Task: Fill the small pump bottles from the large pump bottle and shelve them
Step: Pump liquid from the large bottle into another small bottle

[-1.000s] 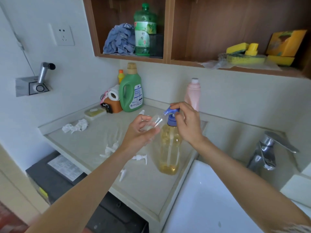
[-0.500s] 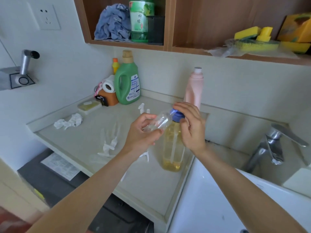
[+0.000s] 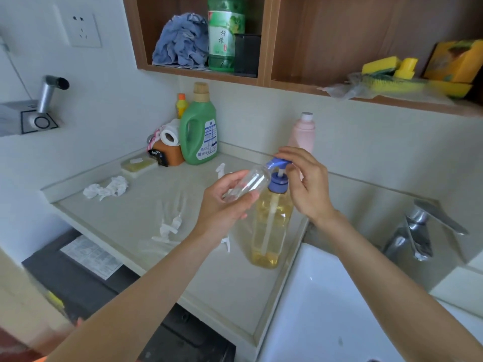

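A: Head view, quick. What goes wrong from here?

B: Spill, I'd say. The small clear plastic bottle [image 3: 248, 182] is tipped over, neck up toward the nozzle of the blue pump head [image 3: 279, 163] on the large clear bottle of amber liquid [image 3: 271, 223]. Neck's narrow; if it sits a bit off the nozzle when the pump goes down, liquid runs over the left hand [image 3: 224, 205] and onto the grey countertop [image 3: 136, 212].

A: Anything else?

B: Big bottle stands near the counter's front corner, just beside the white sink basin [image 3: 326, 309]. An off-centre push could tip or skid it, prob toward the basin. Nothing steadies its body.

A: Hands?

B: Left hand's fingers are curled round the small bottle's lower half, holding it above the counter. Right hand [image 3: 305, 184] sits at the pump head, fingertips on top of it, fingers bent loosely, not wrapped. Pump looks raised, stem showing.

A: Small bottle rel. to right hand?

B: Just left of it, pump head between them. Mouth at or very near the nozzle; can't tell if touching.

A: Rest of the job?

B: White pump tops [image 3: 170, 227] lie loose on the counter, so capping's not done. Wooden wall shelf [image 3: 339, 43] is above, well apart from both hands.
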